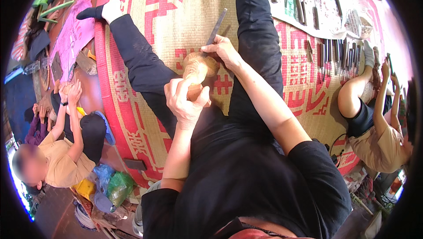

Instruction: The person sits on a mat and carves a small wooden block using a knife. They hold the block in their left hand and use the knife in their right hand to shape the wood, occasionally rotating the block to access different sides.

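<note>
- Over the red-and-straw mat [132,1], between two dark-trousered legs [260,40]: one carved wooden piece [196,68], pale, rounded at its far part, with a squared block end [194,92] toward the body.
- Left hand [185,103]: fingers and thumb closed about the block end.
- Right hand [224,53]: pinching a slender metal tool [217,26] beside the rounded part; contact with the wood cannot be confirmed.
- Handling, as judged: light, stiff, little slip; carved edges may chip.
- Advised hold: flat faces of the squared end, fingers clear of the carving.
</note>
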The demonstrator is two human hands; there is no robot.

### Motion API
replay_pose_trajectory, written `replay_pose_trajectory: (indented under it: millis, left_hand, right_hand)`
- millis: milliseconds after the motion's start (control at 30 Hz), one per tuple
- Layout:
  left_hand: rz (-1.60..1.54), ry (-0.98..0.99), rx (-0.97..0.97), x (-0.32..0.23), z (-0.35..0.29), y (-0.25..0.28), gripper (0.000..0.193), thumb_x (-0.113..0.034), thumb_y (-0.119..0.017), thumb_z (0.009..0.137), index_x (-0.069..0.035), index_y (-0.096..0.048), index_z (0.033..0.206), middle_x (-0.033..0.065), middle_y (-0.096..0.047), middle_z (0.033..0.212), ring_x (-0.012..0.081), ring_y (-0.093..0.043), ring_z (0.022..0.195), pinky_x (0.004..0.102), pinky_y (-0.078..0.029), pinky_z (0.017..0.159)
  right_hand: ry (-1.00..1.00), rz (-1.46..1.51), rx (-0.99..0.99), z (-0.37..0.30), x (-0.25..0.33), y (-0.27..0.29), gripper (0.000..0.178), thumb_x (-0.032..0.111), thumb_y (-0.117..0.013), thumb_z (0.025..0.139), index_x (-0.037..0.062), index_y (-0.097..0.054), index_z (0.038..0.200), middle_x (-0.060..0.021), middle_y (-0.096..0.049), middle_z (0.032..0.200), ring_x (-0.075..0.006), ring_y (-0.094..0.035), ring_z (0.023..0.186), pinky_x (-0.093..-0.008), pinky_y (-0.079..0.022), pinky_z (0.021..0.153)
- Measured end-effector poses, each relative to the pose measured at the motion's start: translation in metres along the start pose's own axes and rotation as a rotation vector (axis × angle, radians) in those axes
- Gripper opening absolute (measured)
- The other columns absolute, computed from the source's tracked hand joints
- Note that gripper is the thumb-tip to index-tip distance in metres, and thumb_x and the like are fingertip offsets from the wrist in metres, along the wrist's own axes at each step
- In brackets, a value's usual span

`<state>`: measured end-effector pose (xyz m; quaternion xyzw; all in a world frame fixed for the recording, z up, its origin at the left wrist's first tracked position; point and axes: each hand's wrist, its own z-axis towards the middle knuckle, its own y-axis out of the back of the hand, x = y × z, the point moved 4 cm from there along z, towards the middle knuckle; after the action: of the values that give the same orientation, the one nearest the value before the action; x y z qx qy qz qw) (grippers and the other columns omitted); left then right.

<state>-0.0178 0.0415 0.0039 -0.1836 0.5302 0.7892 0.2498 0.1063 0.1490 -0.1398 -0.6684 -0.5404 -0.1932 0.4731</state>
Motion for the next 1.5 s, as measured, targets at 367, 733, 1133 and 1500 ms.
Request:
replay_pose_trajectory:
  millis: [367,733,1133,1500]
  left_hand:
    - [-0.128,0.224,-0.079,0.025,0.003,0.015,0.024,-0.019,-0.072,0.071,-0.003,-0.058,0.082,0.0086,-0.055,0.081,0.0259,-0.054,0.080,0.0366,-0.044,0.071]
    - [-0.134,0.226,-0.084,0.030,0.000,0.014,0.024,-0.019,-0.071,0.072,-0.003,-0.057,0.083,0.0089,-0.056,0.083,0.0267,-0.054,0.080,0.0371,-0.044,0.073]
    - [-0.131,0.230,-0.077,0.031,0.000,0.015,0.025,-0.020,-0.071,0.072,-0.003,-0.057,0.083,0.0091,-0.056,0.082,0.0268,-0.054,0.081,0.0375,-0.044,0.072]
    - [-0.136,0.210,-0.080,0.033,0.001,0.016,0.023,-0.019,-0.070,0.073,-0.003,-0.057,0.083,0.0089,-0.055,0.081,0.0263,-0.054,0.080,0.0364,-0.044,0.072]
  right_hand:
    - [-0.087,-0.018,0.041,-0.011,0.012,-0.016,0.014,0.003,-0.071,0.074,0.0016,-0.065,0.087,-0.0042,-0.066,0.081,-0.0131,-0.060,0.075,-0.0265,-0.047,0.073]
    - [0.022,0.063,0.026,0.006,0.007,-0.013,0.013,0.006,-0.068,0.079,0.0010,-0.060,0.089,-0.0068,-0.064,0.077,-0.0129,-0.061,0.067,-0.0267,-0.049,0.062]
    - [-0.003,-0.005,-0.026,0.017,0.010,-0.005,0.014,0.002,-0.065,0.078,0.0005,-0.062,0.091,-0.0038,-0.064,0.075,-0.0082,-0.058,0.060,-0.0211,-0.046,0.054]
    - [0.025,0.000,-0.044,0.026,0.001,0.001,0.008,0.004,-0.066,0.078,0.0030,-0.062,0.085,-0.0034,-0.064,0.071,-0.0078,-0.057,0.055,-0.0215,-0.044,0.047]
